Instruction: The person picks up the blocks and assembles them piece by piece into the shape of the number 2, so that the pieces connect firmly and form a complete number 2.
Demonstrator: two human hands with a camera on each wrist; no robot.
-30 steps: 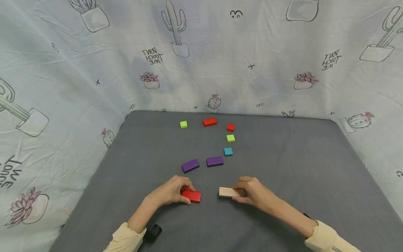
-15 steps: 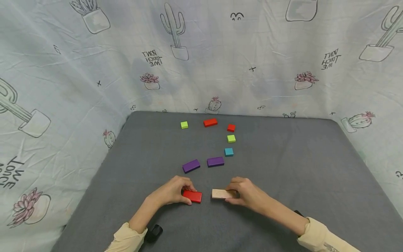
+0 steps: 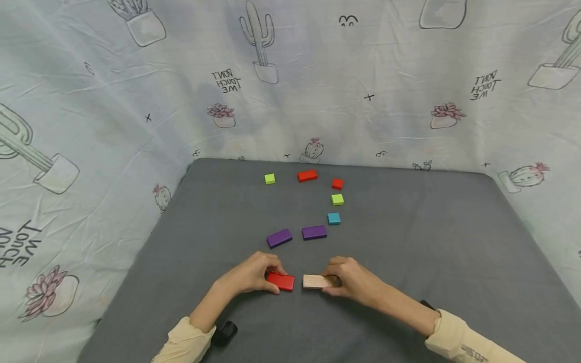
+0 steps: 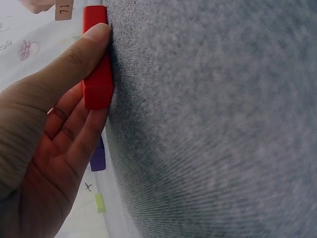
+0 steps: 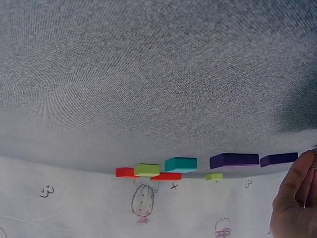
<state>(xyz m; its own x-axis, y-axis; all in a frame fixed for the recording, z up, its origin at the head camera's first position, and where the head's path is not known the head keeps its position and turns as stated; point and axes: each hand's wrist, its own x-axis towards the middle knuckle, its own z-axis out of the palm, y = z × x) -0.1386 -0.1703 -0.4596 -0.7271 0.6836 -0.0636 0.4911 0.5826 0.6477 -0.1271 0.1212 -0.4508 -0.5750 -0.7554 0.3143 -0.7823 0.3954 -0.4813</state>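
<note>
Low in the frame's centre, left hand (image 3: pixel 248 275) grasps the red block (image 3: pixel 280 281) and right hand (image 3: pixel 351 280) the wooden block (image 3: pixel 314 281); best slide both flat along the bench (image 3: pixel 431 242), ends squared.

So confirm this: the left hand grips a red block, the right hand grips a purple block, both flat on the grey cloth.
One slip: the right hand grips a pale wooden block, not a purple one, as the head view shows. The left hand does grip the red block, both flat on the grey cloth.
</note>
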